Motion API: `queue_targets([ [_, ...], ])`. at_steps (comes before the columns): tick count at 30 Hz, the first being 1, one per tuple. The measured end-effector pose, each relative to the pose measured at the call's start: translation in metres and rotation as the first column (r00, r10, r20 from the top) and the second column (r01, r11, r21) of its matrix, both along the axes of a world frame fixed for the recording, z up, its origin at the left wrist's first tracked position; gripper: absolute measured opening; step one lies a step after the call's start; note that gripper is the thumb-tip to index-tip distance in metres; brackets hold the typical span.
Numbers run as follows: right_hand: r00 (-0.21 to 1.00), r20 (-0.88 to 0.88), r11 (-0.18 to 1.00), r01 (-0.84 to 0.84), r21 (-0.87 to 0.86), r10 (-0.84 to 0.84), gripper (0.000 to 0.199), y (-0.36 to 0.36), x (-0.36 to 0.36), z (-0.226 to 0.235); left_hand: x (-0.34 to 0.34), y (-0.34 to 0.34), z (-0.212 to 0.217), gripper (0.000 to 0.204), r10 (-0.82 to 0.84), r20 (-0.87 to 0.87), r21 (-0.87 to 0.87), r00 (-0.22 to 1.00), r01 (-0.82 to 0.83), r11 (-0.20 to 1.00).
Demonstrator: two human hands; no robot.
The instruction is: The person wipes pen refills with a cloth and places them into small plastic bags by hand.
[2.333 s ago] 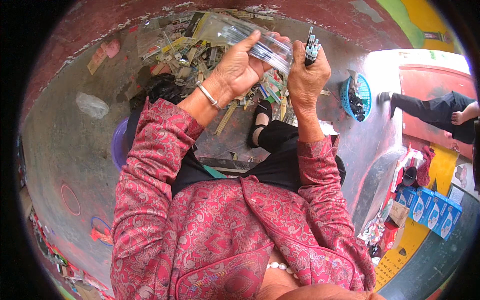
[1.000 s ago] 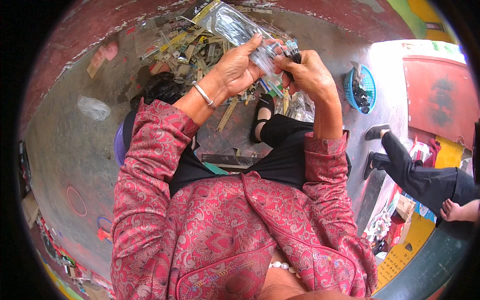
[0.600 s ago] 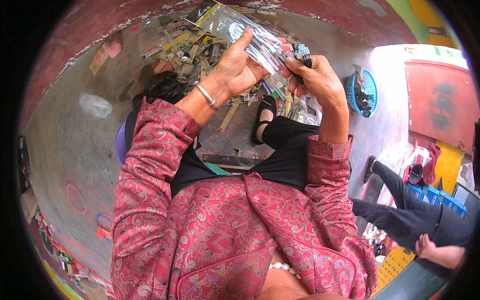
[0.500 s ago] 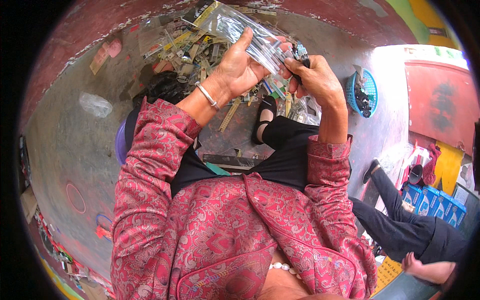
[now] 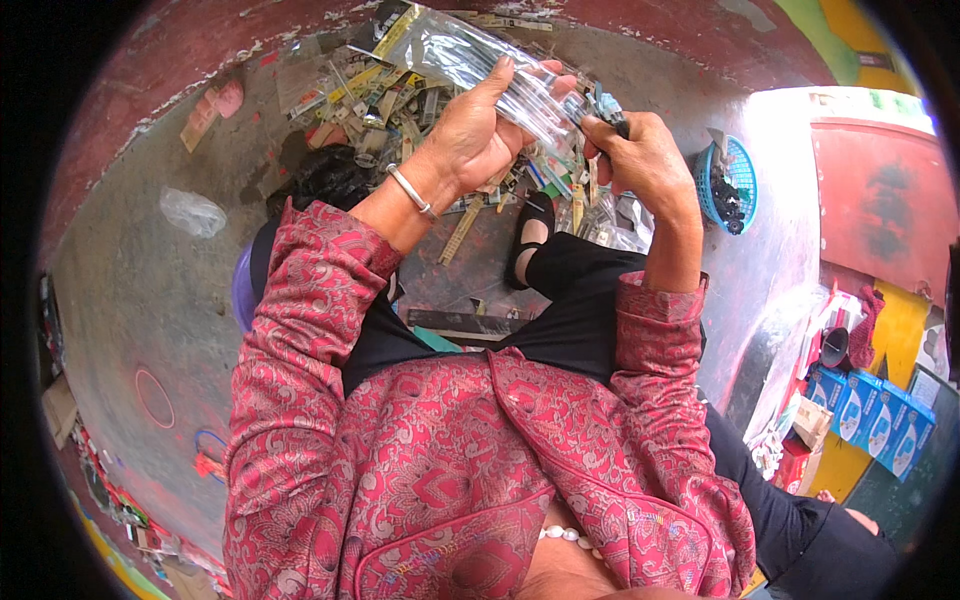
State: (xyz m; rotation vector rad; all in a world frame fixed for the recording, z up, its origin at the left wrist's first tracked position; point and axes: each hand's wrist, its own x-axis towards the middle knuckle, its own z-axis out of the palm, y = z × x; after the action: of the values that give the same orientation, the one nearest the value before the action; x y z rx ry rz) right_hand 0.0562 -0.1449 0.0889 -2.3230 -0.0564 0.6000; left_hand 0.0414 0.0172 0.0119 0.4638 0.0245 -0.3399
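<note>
A long clear plastic bag [image 5: 445,48] with slim dark sticks inside lies across my left hand [image 5: 468,135]. The thumb presses on it from above and the fingers support it from behind. At the bag's near right end my right hand [image 5: 648,165] is closed, thumb against fingers. From its grip stick out small dark pieces with pale blue-grey tips [image 5: 605,108]; their exact kind is unclear. The two hands are apart, with the bag's end between them. Glare on the plastic hides part of what is inside.
Beyond my hands, a heap of packaged rulers and loose plastic packs [image 5: 400,105] covers the floor. A blue basket [image 5: 742,180] holding dark items stands to the right. Blue boxes [image 5: 875,410] and another person's dark-clothed leg [image 5: 745,470] are at lower right. A crumpled clear bag [image 5: 193,211] lies left.
My right hand has shifted slightly right and its fingers have drawn back from the bag's end. My left hand stays nearly still with the bag. The other person has moved lower in view.
</note>
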Motion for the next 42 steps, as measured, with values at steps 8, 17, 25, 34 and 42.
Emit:
queue_targets([
  [8,0.998,-0.009,0.997,-0.056,-0.045,0.055,0.035,0.002,0.001,0.003,-0.003,-0.003,0.000,0.049,-0.060,-0.020,-0.105,0.998,0.057,0.993],
  [17,0.996,0.084,0.995,-0.009,-0.099,0.017,0.036,-0.008,0.004,0.005,0.001,0.002,-0.002,0.050,-0.076,-0.028,-0.169,0.997,0.070,0.983],
  [25,0.988,0.097,0.981,-0.101,-0.163,0.118,0.036,0.011,-0.002,0.000,-0.005,-0.003,-0.003,0.049,-0.126,-0.004,-0.072,0.992,0.125,0.990],
  [34,0.987,-0.116,0.980,-0.090,0.180,0.112,0.029,0.004,0.002,0.000,-0.010,-0.008,0.001,0.028,-0.030,-0.076,0.094,0.997,0.037,0.995],
  [42,0.969,-0.179,0.983,-0.151,0.109,0.169,0.031,0.003,0.003,-0.009,-0.011,-0.006,-0.005,0.025,0.003,-0.111,0.266,0.994,0.027,0.963],
])
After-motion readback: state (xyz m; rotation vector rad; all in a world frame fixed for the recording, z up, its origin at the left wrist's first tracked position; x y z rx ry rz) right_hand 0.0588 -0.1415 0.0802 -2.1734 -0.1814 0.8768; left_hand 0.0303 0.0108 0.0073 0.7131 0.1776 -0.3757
